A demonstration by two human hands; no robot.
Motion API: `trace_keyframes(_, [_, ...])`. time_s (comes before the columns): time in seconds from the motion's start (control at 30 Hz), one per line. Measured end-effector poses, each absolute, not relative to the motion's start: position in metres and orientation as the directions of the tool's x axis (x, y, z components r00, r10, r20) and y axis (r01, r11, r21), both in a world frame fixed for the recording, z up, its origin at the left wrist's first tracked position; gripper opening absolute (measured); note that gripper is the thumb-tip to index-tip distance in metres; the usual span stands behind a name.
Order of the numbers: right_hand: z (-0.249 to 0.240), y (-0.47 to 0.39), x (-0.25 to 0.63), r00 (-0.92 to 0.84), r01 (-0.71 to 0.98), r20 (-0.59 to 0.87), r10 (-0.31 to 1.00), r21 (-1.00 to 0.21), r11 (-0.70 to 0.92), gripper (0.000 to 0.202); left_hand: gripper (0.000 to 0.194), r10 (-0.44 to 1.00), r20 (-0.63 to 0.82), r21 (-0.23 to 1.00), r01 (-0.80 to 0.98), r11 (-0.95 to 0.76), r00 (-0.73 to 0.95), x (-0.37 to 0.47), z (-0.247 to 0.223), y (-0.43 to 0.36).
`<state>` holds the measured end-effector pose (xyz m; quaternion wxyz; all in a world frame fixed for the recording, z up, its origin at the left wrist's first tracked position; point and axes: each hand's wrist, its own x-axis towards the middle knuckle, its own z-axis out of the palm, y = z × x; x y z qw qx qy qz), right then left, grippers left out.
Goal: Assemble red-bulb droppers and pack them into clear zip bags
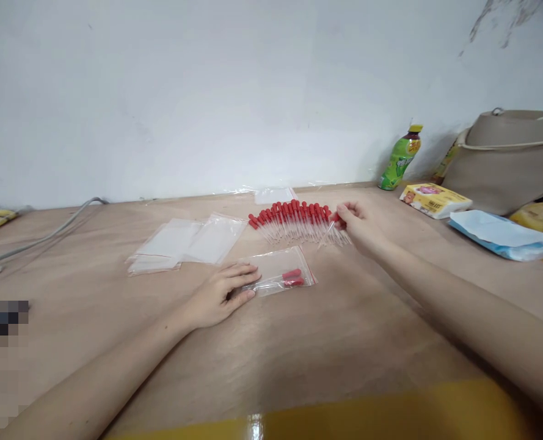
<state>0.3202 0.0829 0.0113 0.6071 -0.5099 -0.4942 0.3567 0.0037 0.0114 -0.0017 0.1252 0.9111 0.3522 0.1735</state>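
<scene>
My left hand lies on the left end of a clear zip bag, fingers stretched out and thumb apart. Inside that bag are droppers with red bulbs towards its right, their clear stems pointing left. At the right end of a fanned row of red-bulbed droppers, my right hand pinches a dropper by its red bulb. Its clear stem slants down to the left. The fingertips partly hide the bulb.
Several flat clear zip bags overlap left of the row, and another bag lies behind it. To the right stand a green bottle, a yellow tissue pack, a blue-and-white packet and a beige bag. A grey cable runs left.
</scene>
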Motion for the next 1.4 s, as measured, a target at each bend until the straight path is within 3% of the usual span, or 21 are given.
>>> trace_keyframes(0.13, [-0.011,0.061,0.316,0.193,-0.110,0.050,0.980,-0.991,0.072,0.024,0.036,0.682,0.231,0.333,0.602,-0.726,0.694,0.003,-0.002,0.013])
trace_keyframes(0.27, [-0.023,0.051,0.306,0.124,-0.177,0.004,0.992,-0.984,0.026,0.025,0.037,0.682,0.230,0.335,0.602,-0.725,0.694,0.004,-0.003,0.012])
trace_keyframes(0.37, [-0.024,0.044,0.304,-0.019,-0.100,0.020,1.000,-0.995,0.018,0.030,0.041,0.690,0.241,0.338,0.607,-0.719,0.683,0.005,-0.002,0.011])
trace_keyframes(0.5, [-0.026,0.038,0.302,-0.225,0.211,0.074,0.972,-0.970,0.123,0.030,0.043,0.698,0.240,0.332,0.619,-0.712,0.675,0.005,0.000,0.010])
trace_keyframes(0.67, [-0.029,0.040,0.294,-0.253,0.367,0.197,0.947,-0.886,0.282,0.026,0.042,0.684,0.256,0.315,0.610,-0.727,0.683,0.005,-0.001,0.012])
trace_keyframes(0.9, [-0.019,0.036,0.280,-0.313,0.399,0.256,0.915,-0.838,0.371,0.019,0.042,0.676,0.238,0.316,0.603,-0.733,0.698,0.006,-0.002,0.013])
trace_keyframes(1.13, [-0.021,0.033,0.281,-0.428,0.253,0.277,0.860,-0.877,0.409,0.025,0.042,0.670,0.247,0.323,0.592,-0.738,0.700,0.006,-0.002,0.014])
trace_keyframes(1.27, [-0.025,0.037,0.283,-0.323,0.339,0.271,0.907,-0.861,0.378,0.028,0.040,0.668,0.243,0.328,0.589,-0.739,0.703,0.006,-0.003,0.015])
trace_keyframes(1.4, [-0.020,0.061,0.296,-0.066,0.648,0.442,0.895,-0.663,0.375,0.023,0.038,0.680,0.228,0.341,0.597,-0.726,0.697,0.005,-0.004,0.015])
